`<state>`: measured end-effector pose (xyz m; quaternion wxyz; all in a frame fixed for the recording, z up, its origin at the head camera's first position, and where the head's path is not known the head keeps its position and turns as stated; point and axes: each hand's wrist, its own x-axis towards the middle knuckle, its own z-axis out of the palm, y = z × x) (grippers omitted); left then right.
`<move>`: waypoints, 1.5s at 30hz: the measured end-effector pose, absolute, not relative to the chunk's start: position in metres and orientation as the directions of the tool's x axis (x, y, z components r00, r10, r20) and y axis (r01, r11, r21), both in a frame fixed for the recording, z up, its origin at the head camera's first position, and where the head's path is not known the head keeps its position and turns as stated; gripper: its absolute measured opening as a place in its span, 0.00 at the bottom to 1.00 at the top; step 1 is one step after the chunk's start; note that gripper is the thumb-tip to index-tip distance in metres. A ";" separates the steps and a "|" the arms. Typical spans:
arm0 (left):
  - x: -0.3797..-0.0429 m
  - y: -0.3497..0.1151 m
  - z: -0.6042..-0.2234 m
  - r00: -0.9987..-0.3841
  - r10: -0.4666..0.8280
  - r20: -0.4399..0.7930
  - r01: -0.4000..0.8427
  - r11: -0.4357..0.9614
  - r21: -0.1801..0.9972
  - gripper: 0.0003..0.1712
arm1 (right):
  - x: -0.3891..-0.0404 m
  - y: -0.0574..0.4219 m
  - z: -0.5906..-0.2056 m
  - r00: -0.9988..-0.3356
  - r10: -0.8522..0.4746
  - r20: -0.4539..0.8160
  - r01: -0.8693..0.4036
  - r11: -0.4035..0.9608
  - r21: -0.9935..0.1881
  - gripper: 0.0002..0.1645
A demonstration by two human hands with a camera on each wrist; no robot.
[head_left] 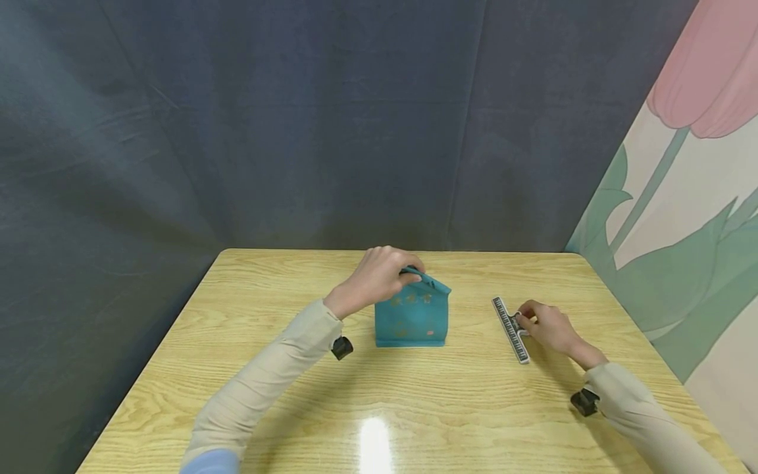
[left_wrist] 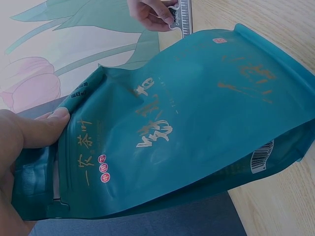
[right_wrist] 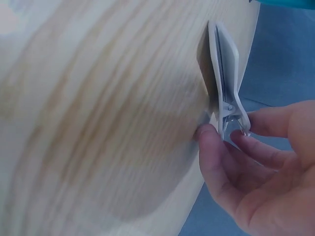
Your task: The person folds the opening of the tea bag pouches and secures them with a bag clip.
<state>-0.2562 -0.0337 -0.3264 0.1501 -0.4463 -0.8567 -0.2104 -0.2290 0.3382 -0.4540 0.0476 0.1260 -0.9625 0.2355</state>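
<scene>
In left grip, bag held, centre; by right grip, clip pinched, centre right. Clip pickup judged current; squeeze needed.

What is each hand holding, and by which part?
The left hand grips the teal bag by its folded-over top. The right hand pinches the long clip by its handle, midway along its length.

The left arm is reaching forward and inward; the left hand is gripping, its thumb pressing down. The right arm is also extending forward and inward, the right hand pinching with its fingers.
</scene>
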 end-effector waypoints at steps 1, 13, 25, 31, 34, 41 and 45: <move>-0.256 -0.034 -0.326 -0.557 0.702 0.445 0.828 0.513 0.226 0.07 | -0.229 0.338 -0.454 -0.964 -0.220 0.151 -0.265 0.858 -0.441 0.09; -0.256 -0.033 -0.328 -0.554 0.702 0.448 0.830 0.508 0.231 0.08 | -0.229 0.339 -0.457 -0.959 -0.213 0.186 -0.276 0.849 -0.451 0.08; -0.256 -0.035 -0.328 -0.554 0.699 0.452 0.830 0.508 0.231 0.08 | -0.228 0.335 -0.449 -0.957 -0.233 0.172 -0.288 0.832 -0.474 0.12; -0.257 -0.035 -0.328 -0.556 0.696 0.454 0.828 0.511 0.230 0.08 | -0.228 0.332 -0.445 -0.952 -0.244 0.183 -0.303 0.828 -0.472 0.16; -0.256 -0.035 -0.328 -0.557 0.696 0.454 0.827 0.512 0.231 0.08 | -0.228 0.330 -0.442 -0.951 -0.253 0.180 -0.309 0.825 -0.473 0.16; -0.256 -0.036 -0.328 -0.559 0.699 0.446 0.827 0.513 0.233 0.08 | -0.228 0.324 -0.436 -0.944 -0.280 0.176 -0.330 0.815 -0.477 0.16; -0.256 -0.035 -0.328 -0.560 0.699 0.445 0.826 0.513 0.233 0.08 | -0.228 0.322 -0.432 -0.940 -0.278 0.196 -0.339 0.812 -0.474 0.14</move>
